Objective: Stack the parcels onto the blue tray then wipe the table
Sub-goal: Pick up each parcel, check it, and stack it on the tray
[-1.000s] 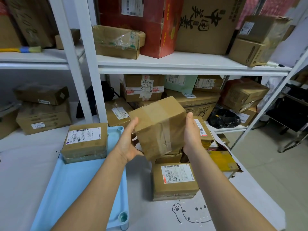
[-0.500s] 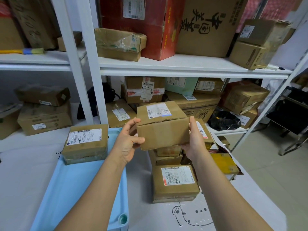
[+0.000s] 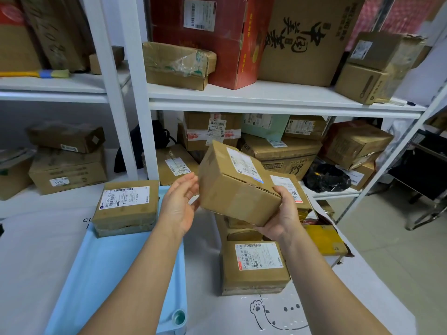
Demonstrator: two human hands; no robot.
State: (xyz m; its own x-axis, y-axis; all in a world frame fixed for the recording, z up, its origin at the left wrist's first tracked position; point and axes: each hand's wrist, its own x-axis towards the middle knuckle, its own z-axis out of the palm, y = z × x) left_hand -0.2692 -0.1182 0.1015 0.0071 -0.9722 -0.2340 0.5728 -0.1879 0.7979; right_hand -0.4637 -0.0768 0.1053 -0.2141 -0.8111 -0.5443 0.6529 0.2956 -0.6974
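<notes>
A brown cardboard parcel [image 3: 238,184] with a white label hangs tilted in the air above the table. My right hand [image 3: 281,213] grips its lower right corner from below. My left hand [image 3: 180,203] is beside its left edge, fingers relaxed, touching or just off it. The light blue tray [image 3: 116,274] lies on the left of the table and bears one labelled parcel [image 3: 127,206] at its far end. Another labelled parcel [image 3: 254,264] lies on the table below my right hand, with more parcels [image 3: 242,229] stacked behind it.
The table [image 3: 36,262] has a white cover with a paw drawing. White shelves [image 3: 266,97] behind it are crowded with boxes. A yellow parcel [image 3: 324,239] sits at the table's right edge. Tiled floor and a metal frame lie to the right.
The held parcel has turned so its label faces up and tilts right. My left hand has loosened from its side; my right hand now holds it from beneath.
</notes>
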